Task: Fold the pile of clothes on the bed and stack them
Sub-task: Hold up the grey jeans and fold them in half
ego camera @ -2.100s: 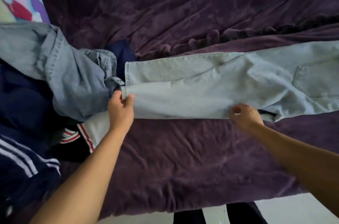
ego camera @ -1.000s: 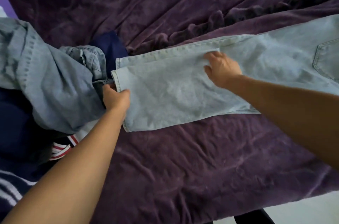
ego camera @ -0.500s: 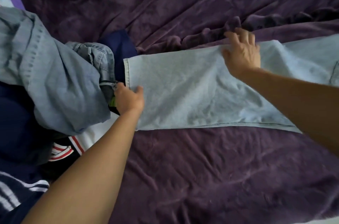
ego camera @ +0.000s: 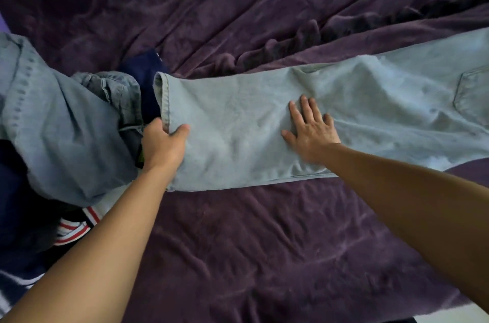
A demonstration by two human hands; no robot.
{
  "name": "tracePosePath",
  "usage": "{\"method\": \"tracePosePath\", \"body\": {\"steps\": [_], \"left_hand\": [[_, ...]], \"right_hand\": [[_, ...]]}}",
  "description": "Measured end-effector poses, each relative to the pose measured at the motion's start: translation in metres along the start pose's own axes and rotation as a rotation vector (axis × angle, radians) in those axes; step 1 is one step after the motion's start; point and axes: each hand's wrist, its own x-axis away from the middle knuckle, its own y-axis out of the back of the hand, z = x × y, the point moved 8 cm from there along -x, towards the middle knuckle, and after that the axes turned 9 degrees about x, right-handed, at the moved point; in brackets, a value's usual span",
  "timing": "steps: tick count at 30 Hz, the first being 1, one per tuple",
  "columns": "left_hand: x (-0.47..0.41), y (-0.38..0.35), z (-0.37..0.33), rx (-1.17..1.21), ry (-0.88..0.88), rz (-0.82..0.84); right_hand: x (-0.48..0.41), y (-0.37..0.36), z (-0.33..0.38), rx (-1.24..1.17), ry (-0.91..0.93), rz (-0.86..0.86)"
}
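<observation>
bed: purple cover, creased, under everything.

light jeans: laid flat on the bed, legs stacked one on the other. long axis runs side to side across you, from your left hand out past your right hand and off the frame edge. that axis is what the next fold turns on.

unfolded pile: just outboard of your left hand, touching the jeans' end. darker denim on top, navy and a red-striped piece below. nothing stacked in view yet.

left hand: on the leg end, thumb on top, fingers curled over the edge, so it's pinching the hem.

right hand: flat on the denim about mid-leg, fingers straight and spread, pressing, gripping nothing.

back pocket: well beyond your right hand, marks the waist end.

my read: the jeans are at the smoothing stage, lengthwise fold done, cross fold not yet. the left hand is the one on the hem, so it should carry the hem along the axis toward the pocket, with the right hand's line as the crease. watch for a ridge in the cloth just past the right hand's fingers; flatten it first or the fold skews.
</observation>
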Motion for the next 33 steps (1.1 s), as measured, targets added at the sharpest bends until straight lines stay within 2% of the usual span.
{"method": "tracePosePath", "body": {"steps": [3,6,9,12,15,20,22,25,27,28,31,33], "left_hand": [[0.030,-0.010,-0.057,0.093,-0.037,0.118],[0.075,-0.050,-0.124,0.084,-0.142,0.236],[0.129,-0.120,-0.173,0.023,-0.195,0.352],[0.174,-0.199,-0.203,-0.084,-0.257,0.381],[0.207,-0.278,-0.212,-0.169,-0.238,0.360],[0.242,-0.396,-0.174,-0.360,-0.098,0.607],[0.244,-0.409,-0.162,-0.533,-0.183,0.570],[0.241,-0.404,-0.166,-0.817,-0.500,0.363],[0.229,-0.404,-0.162,-0.905,-0.631,0.276],[0.219,-0.405,-0.154,-0.934,-0.631,0.262],[0.193,-0.419,-0.112,-1.021,-0.525,0.313],[0.186,-0.432,-0.091,-1.059,-0.507,0.316]], "right_hand": [[0.015,0.030,-0.021,-0.224,-0.012,0.002],[0.048,0.049,-0.086,-0.486,-0.219,-0.125],[0.081,0.051,-0.159,-0.639,-0.351,-0.173],[0.099,0.048,-0.229,-0.713,-0.399,-0.199],[0.111,0.037,-0.298,-0.756,-0.417,-0.170],[0.140,0.024,-0.413,-0.620,-0.432,-0.084],[0.148,0.035,-0.461,-0.576,-0.451,-0.164],[0.153,0.059,-0.523,-0.444,-0.505,-0.378],[0.143,0.069,-0.554,-0.394,-0.546,-0.472],[0.134,0.068,-0.568,-0.398,-0.581,-0.456],[0.101,0.038,-0.602,-0.560,-0.715,-0.237],[0.087,0.019,-0.609,-0.572,-0.737,-0.175]]}}
